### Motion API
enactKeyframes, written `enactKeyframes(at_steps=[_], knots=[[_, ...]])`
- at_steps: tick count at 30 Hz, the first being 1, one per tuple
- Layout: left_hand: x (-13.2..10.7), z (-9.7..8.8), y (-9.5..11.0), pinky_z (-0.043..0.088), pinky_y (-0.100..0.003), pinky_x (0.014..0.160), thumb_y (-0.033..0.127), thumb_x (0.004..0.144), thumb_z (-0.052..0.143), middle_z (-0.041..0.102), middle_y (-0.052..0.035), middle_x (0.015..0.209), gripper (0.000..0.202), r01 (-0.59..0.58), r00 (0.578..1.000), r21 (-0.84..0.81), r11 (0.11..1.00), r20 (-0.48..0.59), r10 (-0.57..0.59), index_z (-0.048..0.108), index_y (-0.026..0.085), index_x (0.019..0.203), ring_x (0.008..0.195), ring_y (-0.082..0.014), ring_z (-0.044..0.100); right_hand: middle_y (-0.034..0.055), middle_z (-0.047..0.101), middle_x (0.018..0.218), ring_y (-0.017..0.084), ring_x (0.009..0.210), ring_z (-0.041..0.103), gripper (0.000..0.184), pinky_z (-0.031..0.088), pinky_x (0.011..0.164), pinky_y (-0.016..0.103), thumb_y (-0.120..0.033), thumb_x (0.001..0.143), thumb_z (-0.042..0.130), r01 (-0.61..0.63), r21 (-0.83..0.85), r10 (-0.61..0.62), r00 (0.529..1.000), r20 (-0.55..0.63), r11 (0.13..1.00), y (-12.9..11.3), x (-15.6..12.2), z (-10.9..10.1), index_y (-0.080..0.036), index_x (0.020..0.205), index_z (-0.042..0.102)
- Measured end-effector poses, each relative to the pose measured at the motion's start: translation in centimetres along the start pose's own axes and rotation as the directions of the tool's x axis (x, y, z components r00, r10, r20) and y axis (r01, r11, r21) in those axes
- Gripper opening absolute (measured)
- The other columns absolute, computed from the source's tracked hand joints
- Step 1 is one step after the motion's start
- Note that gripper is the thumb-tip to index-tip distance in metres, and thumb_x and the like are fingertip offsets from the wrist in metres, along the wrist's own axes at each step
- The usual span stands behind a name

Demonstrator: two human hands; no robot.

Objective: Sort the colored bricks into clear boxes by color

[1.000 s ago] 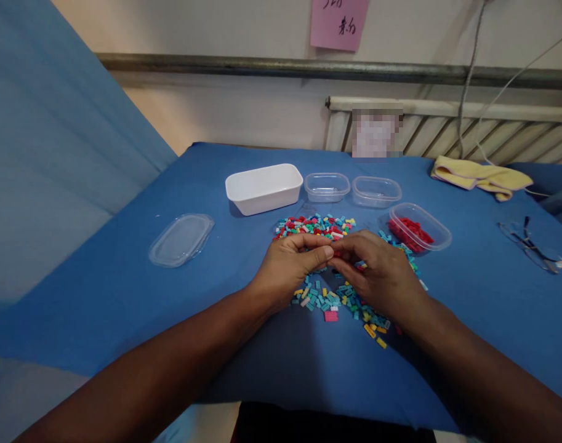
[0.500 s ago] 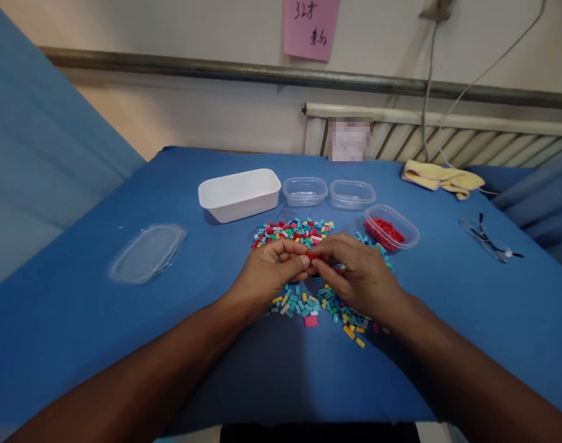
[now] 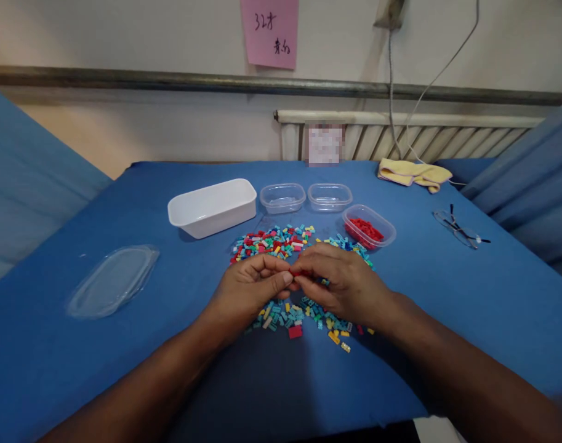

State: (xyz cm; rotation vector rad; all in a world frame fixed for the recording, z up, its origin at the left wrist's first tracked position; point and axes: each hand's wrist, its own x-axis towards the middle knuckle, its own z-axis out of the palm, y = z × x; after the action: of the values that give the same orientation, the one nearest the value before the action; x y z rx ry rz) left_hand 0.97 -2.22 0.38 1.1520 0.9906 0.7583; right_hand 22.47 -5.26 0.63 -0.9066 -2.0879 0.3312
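Between my two hands, over the middle of the bed-like blue surface, is a small red toy brick. My left hand pinches it with thumb and forefinger; my right hand grips its other side, partly covering it. Below and around the hands lies a loose spread of small toy bricks in turquoise, yellow, red, green and white. More bricks are heaped just behind my left hand. Behind my right hand stands a clear tub with red bricks inside.
A white bin and two clear tubs stand in a row at the back. Clear lids lie at the left. At the right are eyeglasses and a yellow cloth. A radiator is fixed along the wall.
The camera view has turned slightly, so the scene sits further left. Both hands still hold the red brick close together over the pile.
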Motion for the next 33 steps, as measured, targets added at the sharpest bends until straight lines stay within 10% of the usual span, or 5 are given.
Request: enactKeyframes(at_steps=[8,13,20,24,33], knots=[[-0.2,-2.6,1.7,0.058,-0.033,0.095,0.044,0.096,0.076,0.084,-0.0049,0.112,0.026,-0.267,0.873,0.565,0.78,-0.201,0.445,0.084,0.024,0.111,0.105,-0.0243,0.076,0.008,0.079,0.105,0.021,0.086,0.073,0.017,0.058,0.081,0.036,-0.026,0.101,0.068,-0.362,-0.352,0.233,0.904,-0.358,0.863,4.2,-1.0,-7.1,-0.021,0.113,0.079],[1.1,-4.8,1.6,0.057,-0.034,0.098,0.041,0.098,0.069,0.083,-0.0035,0.11,0.025,-0.256,0.832,0.689,0.678,-0.2,0.518,0.082,0.024,0.11,0.104,-0.0244,0.074,0.013,0.08,0.11,0.03,0.097,0.075,0.024,0.058,0.085,0.043,-0.028,0.101,0.064,-0.463,-0.534,0.34,0.885,-0.317,0.707,8.2,-3.1,-9.0,-0.02,0.114,0.082],[2.9,-6.0,0.0,0.055,-0.035,0.101,0.039,0.098,0.066,0.081,-0.0052,0.111,0.025,-0.264,0.798,0.72,0.641,-0.211,0.565,0.082,0.022,0.107,0.107,-0.0238,0.073,0.0115,0.081,0.112,0.029,0.103,0.075,0.025,0.058,0.09,0.043,-0.029,0.107,0.057,-0.327,-0.53,0.228,0.942,-0.245,0.782,6.3,-1.9,-6.0,-0.021,0.115,0.079],[3.8,-6.4,-0.6,0.055,-0.035,0.1,0.04,0.095,0.067,0.081,-0.006,0.11,0.027,-0.229,0.803,0.671,0.705,-0.279,0.527,0.082,0.02,0.107,0.106,-0.0239,0.073,0.0095,0.081,0.113,0.025,0.105,0.074,0.024,0.056,0.091,0.038,-0.021,0.107,0.056,-0.142,-0.399,0.168,0.985,0.031,0.906,4.5,0.1,-1.6,-0.022,0.117,0.078],[3.9,-7.0,-1.2,0.054,-0.039,0.105,0.032,0.098,0.064,0.08,-0.007,0.111,0.02,-0.33,0.803,0.765,0.553,-0.081,0.591,0.08,0.022,0.102,0.111,-0.0241,0.072,0.0093,0.075,0.099,0.021,0.096,0.067,0.023,0.05,0.086,0.031,-0.016,0.105,0.057,-0.098,-0.436,0.248,0.92,0.304,0.895,4.4,0.9,1.1,-0.019,0.104,0.08]])
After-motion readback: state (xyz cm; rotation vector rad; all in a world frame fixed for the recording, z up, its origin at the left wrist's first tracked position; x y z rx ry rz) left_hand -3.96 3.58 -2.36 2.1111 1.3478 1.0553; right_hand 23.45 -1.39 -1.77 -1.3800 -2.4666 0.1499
